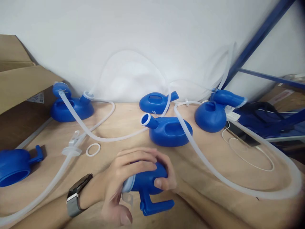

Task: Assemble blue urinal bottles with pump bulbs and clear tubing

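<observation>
In the head view, a blue plastic cup-shaped piece (pixel 152 183) is held between the hands, above the near middle of a pale wooden tabletop (pixel 126 117). It lies tilted on its side, its pale-rimmed end to the left and its blue L-shaped handle (pixel 158 207) hanging below. The left hand (pixel 124 171), with a dark wristwatch (pixel 78 194) on its wrist, is loosely open: its fingers lie over the top of the piece, while its thumb stands spread away below. The right hand (pixel 170 178) is curled around the other end, thumb pressed to the near face. Just beyond the hands lies a blue plastic bottle with a white-ringed spout (pixel 171 135), and a thin white ring (pixel 93 149) lies flat to the left. A translucent white ribbed hose (pixel 205 165) crosses in front of that bottle and loops far right. At the left edge, a blue open-mouthed plastic piece (pixel 14 160) rests on its side. A dark phone (pixel 243 133) with a white cable lies at the right, near a rounded blue bottle (pixel 209 119).
</observation>
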Action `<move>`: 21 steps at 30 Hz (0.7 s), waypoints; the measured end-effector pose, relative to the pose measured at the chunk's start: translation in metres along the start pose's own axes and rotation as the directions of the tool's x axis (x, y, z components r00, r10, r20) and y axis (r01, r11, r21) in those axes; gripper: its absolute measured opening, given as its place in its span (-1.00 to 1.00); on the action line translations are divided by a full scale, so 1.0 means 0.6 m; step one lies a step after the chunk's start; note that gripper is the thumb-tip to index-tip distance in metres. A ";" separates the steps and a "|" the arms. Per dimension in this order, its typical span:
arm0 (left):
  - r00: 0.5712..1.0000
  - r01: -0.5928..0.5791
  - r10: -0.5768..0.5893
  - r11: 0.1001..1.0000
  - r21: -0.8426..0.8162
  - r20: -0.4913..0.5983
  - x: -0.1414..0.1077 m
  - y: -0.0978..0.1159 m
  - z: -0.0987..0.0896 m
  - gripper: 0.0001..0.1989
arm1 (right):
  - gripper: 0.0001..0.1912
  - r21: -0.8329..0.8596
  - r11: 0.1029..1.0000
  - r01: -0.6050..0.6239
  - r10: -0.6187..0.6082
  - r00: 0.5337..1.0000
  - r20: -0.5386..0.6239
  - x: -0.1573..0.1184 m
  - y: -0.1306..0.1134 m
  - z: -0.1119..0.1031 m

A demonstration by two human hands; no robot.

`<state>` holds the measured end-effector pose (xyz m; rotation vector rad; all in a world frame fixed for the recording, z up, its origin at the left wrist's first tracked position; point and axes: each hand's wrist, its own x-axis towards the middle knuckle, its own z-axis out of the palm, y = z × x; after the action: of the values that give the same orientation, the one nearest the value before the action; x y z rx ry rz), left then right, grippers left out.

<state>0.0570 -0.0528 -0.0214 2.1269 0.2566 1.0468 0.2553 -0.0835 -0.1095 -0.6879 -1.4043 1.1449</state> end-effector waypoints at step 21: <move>0.802 0.597 -0.593 0.799 -0.076 0.069 0.044 -0.043 -0.036 -0.67 | -0.35 -0.595 0.759 0.263 -0.268 0.960 0.082 0.030 -0.034 -0.051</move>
<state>0.0614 -0.0105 -0.0149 1.7881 0.7860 0.6193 0.2857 -0.0669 -0.0877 -0.8943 -1.8150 0.4488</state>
